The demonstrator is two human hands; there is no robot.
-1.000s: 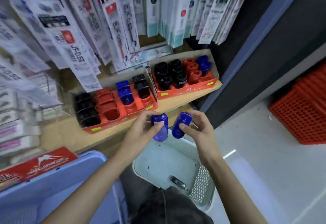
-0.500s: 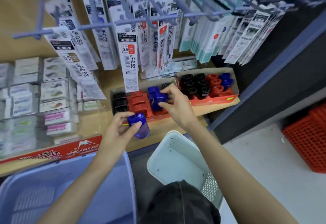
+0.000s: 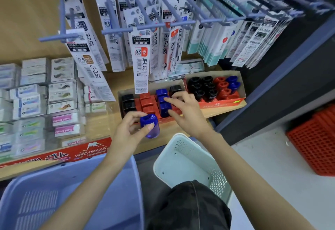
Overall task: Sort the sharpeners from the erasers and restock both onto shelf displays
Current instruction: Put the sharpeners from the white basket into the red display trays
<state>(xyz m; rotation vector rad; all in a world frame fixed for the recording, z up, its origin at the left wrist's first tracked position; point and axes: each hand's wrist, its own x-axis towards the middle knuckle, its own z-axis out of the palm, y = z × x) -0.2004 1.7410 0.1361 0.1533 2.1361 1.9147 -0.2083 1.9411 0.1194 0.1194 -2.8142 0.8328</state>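
Centrally, left grip: the left hand [image 3: 129, 133] pinched a blue sharpener [image 3: 150, 128], thumb on its front face, fingers curled behind.
Sharpener's look: dark blue cap over a paler, see-through blue body with a rounded end.
Sharpener's place: just below the middle of the frame, in front of the shelf edge and clear of the trays.
Sharpener's axis: near upright, cap end toward the shelf, rounded end tilted slightly to the lower right.
Right grip: the right hand [image 3: 188, 111] lay over the left tray with fingers spread and apart, index tip touching the blue row [image 3: 162, 94]; it clasped nothing.
Left tray [image 3: 119, 99]: cardboard, with sharpeners in rows of black, red, blue, then black.
Right tray [image 3: 221, 104]: red-fronted, holding rounder sharpeners in black, red and blue.
Erasers [image 3: 61, 92]: boxed and stacked in clear holders, middle left.
White basket [image 3: 181, 138]: perforated, lower centre beneath the right forearm.
Blue bin [image 3: 108, 168]: lower left.
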